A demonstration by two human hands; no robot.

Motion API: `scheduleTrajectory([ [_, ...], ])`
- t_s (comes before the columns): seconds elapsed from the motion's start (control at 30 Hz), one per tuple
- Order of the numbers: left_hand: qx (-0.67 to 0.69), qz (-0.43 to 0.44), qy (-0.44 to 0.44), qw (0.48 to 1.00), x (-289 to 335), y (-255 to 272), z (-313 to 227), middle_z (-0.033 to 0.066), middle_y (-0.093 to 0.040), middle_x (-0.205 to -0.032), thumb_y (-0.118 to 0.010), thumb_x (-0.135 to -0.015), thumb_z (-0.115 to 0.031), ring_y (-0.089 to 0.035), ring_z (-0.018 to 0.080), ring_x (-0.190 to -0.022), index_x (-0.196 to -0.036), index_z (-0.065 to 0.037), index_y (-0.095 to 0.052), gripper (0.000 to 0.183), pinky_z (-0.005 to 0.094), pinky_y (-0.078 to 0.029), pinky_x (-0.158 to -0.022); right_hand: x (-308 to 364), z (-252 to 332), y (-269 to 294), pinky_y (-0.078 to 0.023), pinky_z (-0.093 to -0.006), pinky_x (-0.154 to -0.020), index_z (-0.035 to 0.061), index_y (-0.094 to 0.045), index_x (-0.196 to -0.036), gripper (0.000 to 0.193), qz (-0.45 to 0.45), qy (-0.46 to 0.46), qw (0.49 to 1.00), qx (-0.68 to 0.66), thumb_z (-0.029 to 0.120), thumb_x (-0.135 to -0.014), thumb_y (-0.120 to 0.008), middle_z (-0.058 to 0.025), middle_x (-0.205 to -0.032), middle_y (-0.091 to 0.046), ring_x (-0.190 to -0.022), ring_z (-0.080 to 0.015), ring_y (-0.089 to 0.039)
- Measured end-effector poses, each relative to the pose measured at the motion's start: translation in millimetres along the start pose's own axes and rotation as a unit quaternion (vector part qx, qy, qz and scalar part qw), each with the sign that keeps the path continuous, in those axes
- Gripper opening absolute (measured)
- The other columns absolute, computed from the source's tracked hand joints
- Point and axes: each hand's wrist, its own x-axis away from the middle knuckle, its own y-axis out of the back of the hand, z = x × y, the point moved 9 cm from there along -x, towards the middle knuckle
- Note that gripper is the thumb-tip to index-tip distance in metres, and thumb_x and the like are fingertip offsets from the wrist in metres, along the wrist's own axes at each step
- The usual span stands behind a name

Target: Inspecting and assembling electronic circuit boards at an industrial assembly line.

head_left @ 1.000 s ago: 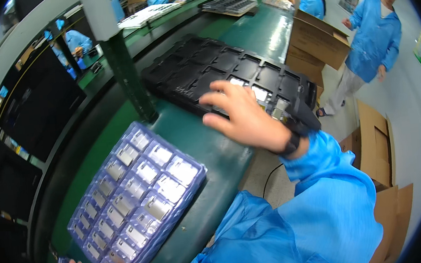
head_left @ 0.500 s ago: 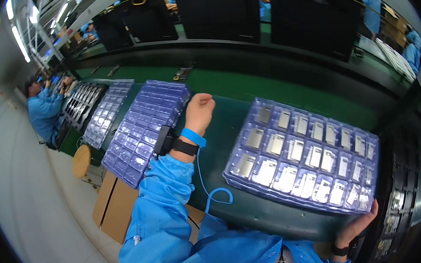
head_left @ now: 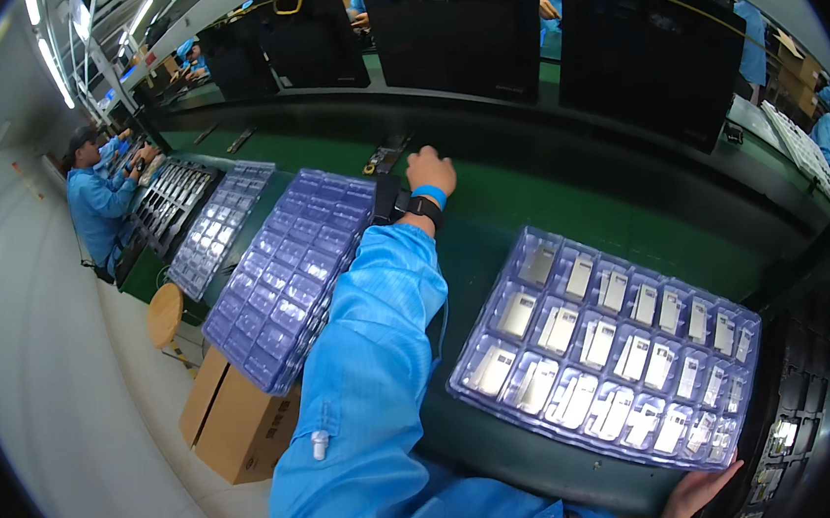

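Note:
My left hand [head_left: 432, 172] reaches over the green belt, its fingers bent and partly hidden behind the knuckles. Just left of it lies a small dark part with a brassy end [head_left: 386, 155], and I cannot see whether they touch. A wristband and a black strap circle that wrist. At the lower right, my right hand [head_left: 700, 493] grips the near right corner of a clear bluish plastic tray [head_left: 458, 385]. Silver rectangular metal pieces [head_left: 597, 344] fill its compartments in rows.
A stack of clear compartment trays [head_left: 283, 271] stands left of my left arm, with another tray [head_left: 224, 221] beyond. Black racks [head_left: 793, 404] flank the right. Dark panels [head_left: 455, 33] hang behind the belt. A person [head_left: 99, 203] works at far left, near a stool [head_left: 163, 315] and cardboard box [head_left: 237, 423].
My left hand has moved forward and right, from beside the tray stack to the dark part on the belt. My right hand stays at the filled tray's corner while the view shifts.

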Motion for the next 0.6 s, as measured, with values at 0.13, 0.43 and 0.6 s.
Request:
scheduleTrajectory([
  [0.13, -0.19, -0.017, 0.106, 0.976, -35, -25, 49, 0.019, -0.047, -0.113, -0.056, -0.079, -0.031, -0.041, 0.041, -0.108, -0.107, -0.01, -0.05, 0.036, 0.0554, -0.038, -0.084, 16, 10, -28, -0.026, -0.0354, -0.099, 0.0004, -0.042, -0.12, 0.046, 0.018, 0.017, 0.998, 0.053, 0.037, -0.093, -0.032, -0.0126, -0.124, -0.043, -0.115, -0.0225, -0.039],
  [0.43, -0.237, -0.06, 0.275, 0.93, -69, -36, 144, 0.0367, -0.026, -0.125, -0.059, -0.072, -0.023, -0.046, 0.0498, -0.102, -0.113, -0.004, -0.036, 0.051, 0.0527, -0.039, -0.086, 24, 9, -13, -0.045, -0.038, -0.081, -0.0001, -0.05, -0.107, 0.031, -0.09, 0.029, 0.979, 0.179, 0.023, -0.089, -0.041, -0.0143, -0.099, -0.057, -0.092, -0.0242, -0.054],
  [0.6, -0.268, -0.167, 0.132, 0.94, -59, -8, 86, 0.0196, -0.046, -0.097, -0.062, -0.071, -0.016, -0.054, 0.0371, -0.085, -0.099, -0.007, -0.046, 0.033, 0.0453, -0.046, -0.068, 15, 1, 2, -0.045, -0.037, -0.083, -0.0006, -0.042, -0.119, 0.042, -0.03, -0.002, 0.986, 0.164, 0.029, -0.09, -0.037, -0.0159, -0.113, -0.052, -0.098, -0.0237, -0.053],
])
